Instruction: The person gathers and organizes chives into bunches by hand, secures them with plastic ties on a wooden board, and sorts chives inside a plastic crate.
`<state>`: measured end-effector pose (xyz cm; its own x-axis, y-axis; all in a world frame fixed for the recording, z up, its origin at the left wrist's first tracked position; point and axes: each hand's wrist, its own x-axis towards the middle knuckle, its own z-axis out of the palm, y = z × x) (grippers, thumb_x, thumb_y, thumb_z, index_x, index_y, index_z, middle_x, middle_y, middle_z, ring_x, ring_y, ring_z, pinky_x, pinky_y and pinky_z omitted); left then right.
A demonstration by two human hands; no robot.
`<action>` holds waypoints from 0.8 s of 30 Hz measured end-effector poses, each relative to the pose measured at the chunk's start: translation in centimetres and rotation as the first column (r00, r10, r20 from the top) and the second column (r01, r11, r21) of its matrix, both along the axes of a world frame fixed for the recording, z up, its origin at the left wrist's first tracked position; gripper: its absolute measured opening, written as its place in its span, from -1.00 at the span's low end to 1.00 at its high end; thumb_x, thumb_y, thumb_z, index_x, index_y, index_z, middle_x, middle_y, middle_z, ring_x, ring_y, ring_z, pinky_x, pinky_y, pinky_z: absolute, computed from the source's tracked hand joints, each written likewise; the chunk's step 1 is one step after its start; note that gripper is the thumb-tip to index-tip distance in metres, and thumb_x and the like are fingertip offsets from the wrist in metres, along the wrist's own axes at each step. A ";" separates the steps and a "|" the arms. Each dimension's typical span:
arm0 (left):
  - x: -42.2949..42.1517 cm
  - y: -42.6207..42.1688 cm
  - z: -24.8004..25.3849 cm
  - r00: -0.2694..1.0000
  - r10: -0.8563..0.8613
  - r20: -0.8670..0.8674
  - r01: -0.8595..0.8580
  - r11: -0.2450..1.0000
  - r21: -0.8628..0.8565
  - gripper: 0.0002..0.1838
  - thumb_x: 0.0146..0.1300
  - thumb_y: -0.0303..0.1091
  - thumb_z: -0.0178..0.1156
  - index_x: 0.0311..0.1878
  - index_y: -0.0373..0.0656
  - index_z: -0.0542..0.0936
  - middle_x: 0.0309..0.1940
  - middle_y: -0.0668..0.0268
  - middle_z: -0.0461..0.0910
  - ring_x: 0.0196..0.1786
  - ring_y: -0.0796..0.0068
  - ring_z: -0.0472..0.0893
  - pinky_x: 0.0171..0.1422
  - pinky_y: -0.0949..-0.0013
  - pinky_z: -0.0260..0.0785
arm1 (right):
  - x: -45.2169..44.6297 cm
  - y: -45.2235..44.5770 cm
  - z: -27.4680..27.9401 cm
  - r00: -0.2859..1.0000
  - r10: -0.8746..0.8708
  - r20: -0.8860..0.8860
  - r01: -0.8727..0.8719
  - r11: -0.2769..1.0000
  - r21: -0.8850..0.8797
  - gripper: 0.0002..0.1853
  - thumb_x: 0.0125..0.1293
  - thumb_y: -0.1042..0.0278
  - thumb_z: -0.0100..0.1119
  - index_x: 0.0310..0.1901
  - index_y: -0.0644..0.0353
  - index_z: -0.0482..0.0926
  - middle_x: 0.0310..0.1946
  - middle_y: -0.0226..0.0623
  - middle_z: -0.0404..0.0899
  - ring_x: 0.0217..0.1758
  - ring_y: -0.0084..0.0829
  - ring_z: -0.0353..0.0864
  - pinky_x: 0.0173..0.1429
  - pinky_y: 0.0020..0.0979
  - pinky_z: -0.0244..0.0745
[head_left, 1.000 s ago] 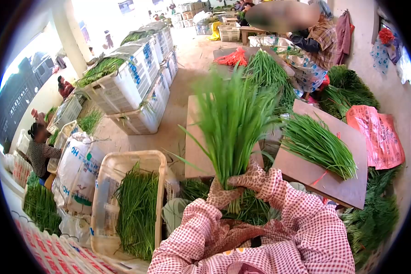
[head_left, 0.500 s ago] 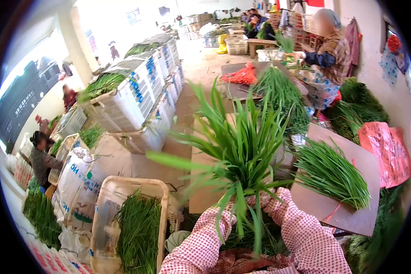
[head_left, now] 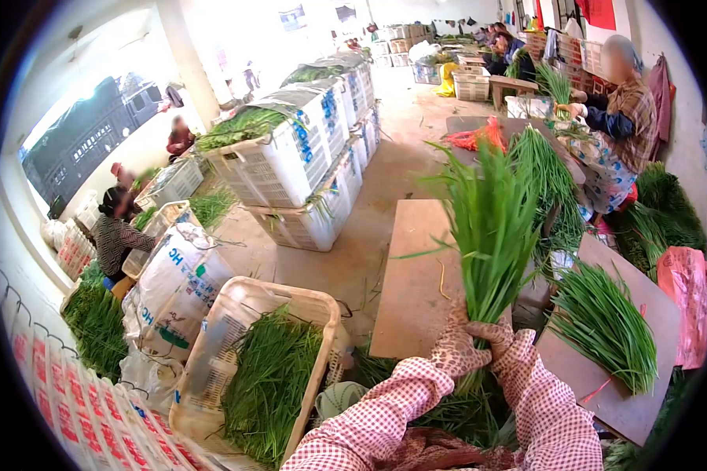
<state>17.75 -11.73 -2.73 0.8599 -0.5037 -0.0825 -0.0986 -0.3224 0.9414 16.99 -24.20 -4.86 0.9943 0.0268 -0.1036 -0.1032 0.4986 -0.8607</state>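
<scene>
Both of my hands, in spotted gloves, are wrapped round the lower part of an upright bunch of long green leaves [head_left: 491,235]. My left hand [head_left: 457,345] grips it from the left and my right hand [head_left: 496,339] from the right, close together. The leaf tips fan out above the hands, and stem ends show below. Behind the bunch lies a brown board [head_left: 412,275] with a thin yellow tie [head_left: 442,280] on it. To the right, another bunch [head_left: 605,326] rests on a second board [head_left: 660,314], beside red ties.
A plastic crate [head_left: 330,314] of greens stands at the left, beside a white sack [head_left: 177,286]. Stacked white crates [head_left: 291,169] stand further back. A co-worker [head_left: 632,110] in a plaid top handles greens at the back right. A pink bag [head_left: 683,290] lies at the right.
The view has swung left, so the surroundings appear further right. The bunch, tilted and spread half a second ago, is upright and narrower, still held by both hands.
</scene>
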 end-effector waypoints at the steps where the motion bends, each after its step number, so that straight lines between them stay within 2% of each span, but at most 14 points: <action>1: -0.7 0.3 0.5 1.000 -0.007 0.020 0.006 0.999 0.044 0.07 -0.22 -0.10 0.41 0.34 -0.23 0.02 0.27 -0.04 0.13 0.32 0.07 0.18 0.39 0.20 0.06 | -0.8 0.1 -0.2 0.993 -0.017 -0.119 0.032 0.992 0.125 -0.49 -0.10 0.57 0.34 -0.01 0.25 0.49 -0.10 -0.19 0.56 -0.03 -0.26 0.54 0.07 -0.26 0.48; 3: -2.2 1.2 2.1 0.999 -0.038 0.002 0.037 0.981 0.193 0.14 -0.27 -0.11 0.46 0.35 -0.24 -0.01 0.27 -0.07 0.11 0.32 0.02 0.17 0.39 0.18 0.05 | -2.8 0.0 -0.2 0.989 0.065 -0.131 -0.032 0.970 0.241 -0.51 -0.08 0.55 0.32 -0.01 0.26 0.49 -0.11 -0.18 0.56 -0.04 -0.25 0.54 0.06 -0.24 0.48; 7: -5.2 3.3 0.8 0.953 -0.123 -0.278 0.030 0.948 -0.318 0.05 -0.11 -0.20 0.42 0.35 -0.27 -0.04 0.22 -0.02 0.23 0.27 0.16 0.25 0.34 0.18 0.10 | -7.2 -0.4 -0.9 0.963 0.235 -0.132 -0.151 0.876 0.459 -0.54 -0.05 0.52 0.27 -0.02 0.28 0.48 -0.12 -0.15 0.56 -0.06 -0.23 0.55 0.06 -0.21 0.49; 8: -6.5 3.9 0.3 0.982 0.020 -0.189 -0.066 0.969 -0.236 0.02 -0.05 -0.19 0.40 0.36 -0.22 -0.06 0.20 0.05 0.24 0.24 0.21 0.28 0.32 0.20 0.13 | -7.8 -0.5 -3.5 0.960 0.199 -0.198 -0.086 0.880 0.467 -0.58 0.04 0.46 0.17 0.00 0.32 0.46 -0.12 -0.13 0.56 -0.10 -0.20 0.56 0.04 -0.18 0.50; 11: -8.9 5.5 1.3 0.872 -0.068 -0.485 -0.263 0.771 -0.580 0.03 -0.10 -0.24 0.44 0.36 -0.15 -0.02 0.19 0.12 0.26 0.25 0.26 0.25 0.29 0.23 0.18 | -8.9 0.2 -0.8 0.926 0.308 -0.217 -0.192 0.882 0.430 -0.57 0.06 0.41 0.14 0.02 0.32 0.44 -0.13 -0.13 0.56 -0.14 -0.22 0.58 0.03 -0.21 0.50; 13: -10.0 5.7 0.3 0.841 -0.295 -0.454 -0.256 0.522 -0.814 -0.14 0.01 -0.16 0.34 0.32 -0.06 0.07 0.13 0.24 0.30 0.13 0.33 0.38 0.21 0.29 0.28 | -10.2 3.8 4.7 0.949 0.201 -0.243 -0.134 0.955 0.266 -0.57 0.12 0.33 0.11 0.04 0.31 0.43 -0.13 -0.15 0.55 -0.13 -0.31 0.57 0.02 -0.30 0.48; 14: -10.2 5.7 -0.9 0.817 -0.370 -0.442 -0.288 0.403 -0.869 -0.20 0.02 -0.11 0.32 0.27 -0.10 0.14 0.11 0.24 0.33 0.10 0.34 0.41 0.20 0.28 0.29 | -9.8 3.8 4.8 0.928 0.268 -0.259 -0.227 0.958 0.176 -0.53 0.10 0.25 0.18 0.05 0.26 0.43 -0.14 -0.17 0.56 -0.13 -0.34 0.57 0.01 -0.31 0.48; 15: -10.9 6.0 0.1 0.631 -0.550 -0.548 -0.453 0.312 -0.835 -0.32 0.03 -0.11 0.31 0.18 -0.16 0.28 0.00 0.20 0.44 0.06 0.31 0.44 0.19 0.26 0.31 | -11.0 5.3 8.9 0.956 0.133 -0.262 -0.180 0.970 -0.162 -0.47 0.08 0.13 0.23 0.05 0.22 0.44 -0.16 -0.18 0.56 -0.13 -0.35 0.57 -0.01 -0.34 0.48; 16: -12.0 6.9 1.7 0.479 -0.588 -0.651 -0.574 0.351 -0.740 -0.43 0.08 -0.10 0.26 0.09 -0.20 0.39 -0.07 0.15 0.51 0.01 0.24 0.49 0.15 0.22 0.35 | -11.0 5.5 10.7 0.958 0.220 -0.186 -0.285 0.812 -0.510 -0.45 0.11 0.06 0.18 0.06 0.24 0.43 -0.09 -0.09 0.51 0.01 -0.22 0.47 0.09 -0.30 0.36; 17: -12.0 6.5 1.7 0.723 -0.614 -0.318 -0.242 0.206 -0.948 -0.48 0.13 -0.07 0.21 0.07 -0.20 0.42 -0.07 0.10 0.53 -0.02 0.19 0.53 0.13 0.19 0.39 | -11.0 5.6 12.6 0.946 0.298 -0.124 -0.274 0.541 -0.795 -0.43 0.13 -0.01 0.13 0.08 0.25 0.42 -0.02 0.01 0.45 0.15 -0.10 0.37 0.18 -0.26 0.25; 18: -11.8 7.0 0.2 0.703 -0.622 -0.346 -0.304 0.177 -0.936 -0.48 0.15 -0.07 0.19 0.07 -0.20 0.42 -0.06 0.10 0.53 -0.03 0.18 0.54 0.10 0.15 0.43 | -9.3 5.4 9.8 0.947 0.320 -0.008 -0.181 0.516 -0.837 -0.28 0.05 -0.15 0.16 0.12 0.28 0.38 -0.02 0.07 0.47 0.04 -0.09 0.49 0.16 -0.24 0.36; 20: -11.7 8.0 -2.6 0.661 -0.638 -0.395 -0.425 0.115 -0.898 -0.49 0.17 -0.06 0.17 0.09 -0.19 0.41 -0.06 0.08 0.53 -0.03 0.18 0.56 0.02 0.06 0.49 | -8.3 6.0 8.0 0.948 0.318 0.005 -0.045 0.150 -0.988 -0.24 0.09 -0.26 0.02 0.13 0.28 0.37 0.09 0.13 0.37 0.17 -0.07 0.37 0.25 -0.21 0.24; 23: -12.0 8.3 -2.5 0.645 -0.612 -0.459 -0.497 0.121 -0.859 -0.52 0.18 -0.20 0.15 0.10 -0.28 0.38 -0.01 0.00 0.48 -0.04 0.12 0.56 0.01 0.06 0.52 | -8.2 7.1 7.5 0.939 0.333 -0.088 -0.097 0.010 -0.995 -0.20 0.16 -0.33 -0.12 0.14 0.32 0.36 0.09 0.13 0.36 0.16 -0.03 0.35 0.27 -0.20 0.20; 24: -12.2 8.5 -2.5 0.637 -0.597 -0.488 -0.520 0.135 -0.844 -0.52 0.17 -0.25 0.14 0.10 -0.31 0.37 -0.01 -0.02 0.48 -0.03 0.11 0.56 0.01 0.05 0.52 | -8.2 7.6 7.7 0.923 0.353 -0.151 -0.185 0.064 -0.981 -0.20 0.16 -0.33 -0.14 0.14 0.32 0.35 0.08 0.11 0.36 0.16 -0.03 0.35 0.28 -0.21 0.19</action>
